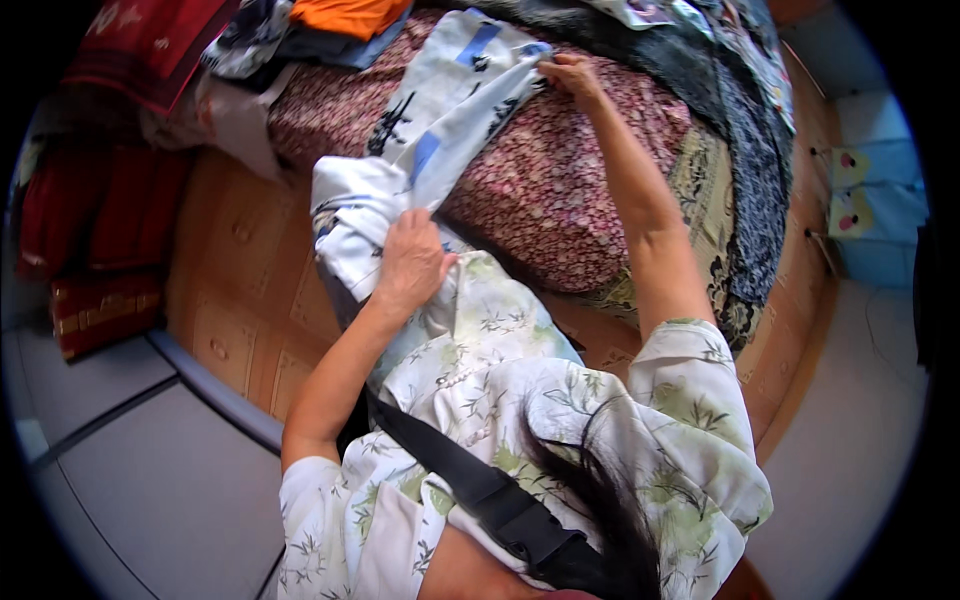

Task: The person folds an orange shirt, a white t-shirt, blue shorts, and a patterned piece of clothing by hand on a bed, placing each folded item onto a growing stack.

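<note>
One white cloth [440, 130] with blue and black print lay stretched across the bed [560, 190], held at both ends by two hands. The left hand [410, 262] was closed in a fist round the near end, bunching the fabric against the person's front at the bed's edge. The right hand [572, 72] reached far out, its fingers pinched narrow on the cloth's far corner, flat on the dark red flowered cover. Between the two hands the cloth ran as one long folded strip, pulled fairly straight.

Beyond the left hand, up and to its left, a heap of clothes [300, 30] sat at the bed's far corner: one orange piece on top, one blue-grey one under it, one black-and-white patterned one, and a pale pink one hanging over the edge. Further left of that hand stood a stack of red cushions [100, 200], at least three, one with a gold-trimmed side.

To the right of the right hand one dark blue patterned blanket [745, 150] curved down the bed's side. Well beyond it, at the far right, two small pale yellow shapes [850, 190] with pink marks sat one above the other on a light blue surface; what they were I could not tell.

One black strap [480, 480] crossed the person's leaf-printed shirt below both hands.
</note>
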`<state>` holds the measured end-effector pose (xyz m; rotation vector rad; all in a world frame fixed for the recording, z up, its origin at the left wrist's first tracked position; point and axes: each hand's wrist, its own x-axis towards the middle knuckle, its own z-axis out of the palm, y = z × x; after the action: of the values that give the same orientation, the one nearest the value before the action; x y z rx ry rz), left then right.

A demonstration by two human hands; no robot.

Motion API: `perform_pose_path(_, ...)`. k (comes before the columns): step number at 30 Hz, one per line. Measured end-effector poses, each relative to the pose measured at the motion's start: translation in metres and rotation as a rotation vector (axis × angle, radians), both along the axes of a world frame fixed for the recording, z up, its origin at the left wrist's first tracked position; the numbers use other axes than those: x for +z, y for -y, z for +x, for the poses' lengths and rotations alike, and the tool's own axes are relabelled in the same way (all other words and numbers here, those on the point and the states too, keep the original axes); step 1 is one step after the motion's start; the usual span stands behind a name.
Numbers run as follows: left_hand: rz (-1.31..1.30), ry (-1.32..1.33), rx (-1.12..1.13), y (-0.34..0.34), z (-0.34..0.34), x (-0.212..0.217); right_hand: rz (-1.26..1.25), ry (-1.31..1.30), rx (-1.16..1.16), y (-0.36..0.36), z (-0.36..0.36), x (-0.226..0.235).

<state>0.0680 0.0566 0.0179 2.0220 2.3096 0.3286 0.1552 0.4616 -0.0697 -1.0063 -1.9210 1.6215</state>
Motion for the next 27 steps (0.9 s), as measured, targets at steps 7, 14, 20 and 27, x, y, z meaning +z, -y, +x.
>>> perform_pose_path(7,0.105,0.153,0.074,0.002,-0.036,-0.023,0.005,0.051,0.12,-0.012,-0.001,0.032)
perform_pose_path(14,0.305,0.217,0.211,0.015,-0.06,0.038,0.076,0.166,0.117,-0.015,-0.03,0.071)
perform_pose_path(20,0.26,0.221,0.251,0.027,-0.046,0.038,0.449,0.799,0.044,0.009,-0.031,0.029)
perform_pose_path(27,0.41,0.206,0.246,0.038,-0.05,0.036,0.797,0.537,-0.301,0.054,-0.023,-0.002)
